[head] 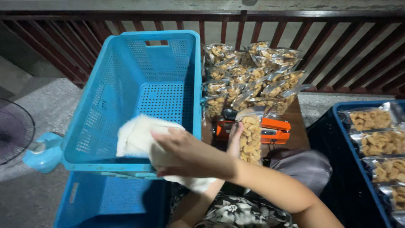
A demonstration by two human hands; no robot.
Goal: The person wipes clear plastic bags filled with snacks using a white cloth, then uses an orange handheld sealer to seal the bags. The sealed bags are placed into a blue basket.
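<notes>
So the right hand (190,154) reaches across the body toward 9 o'clock and has its fingers closed on a white cloth (141,137), which is draped over the near rim of the empty blue crate (164,97) and hangs partly inside it. The left hand (235,141) sits at about 3 o'clock from the cloth, fingers wrapped around a clear pouch of fried snacks (251,137), holding it upright with its top at the orange heat sealer (270,128) on the small table.

Behind the sealer, toward 12 o'clock, there's a pile of filled pouches (253,74) leaning on each other. Off at 3 o'clock a dark blue bin (337,122) holds more pouches lying flat. A second blue crate (105,198) sits underneath the first, and a fan (14,128) shows at 9 o'clock.

If the cloth is wiping the crate, I'd say keep it bunched flat under the palm and run it along the perforated bottom and corners, where crumbs probably catch. Meanwhile keep that pouch vertical so nothing spills from the open top
</notes>
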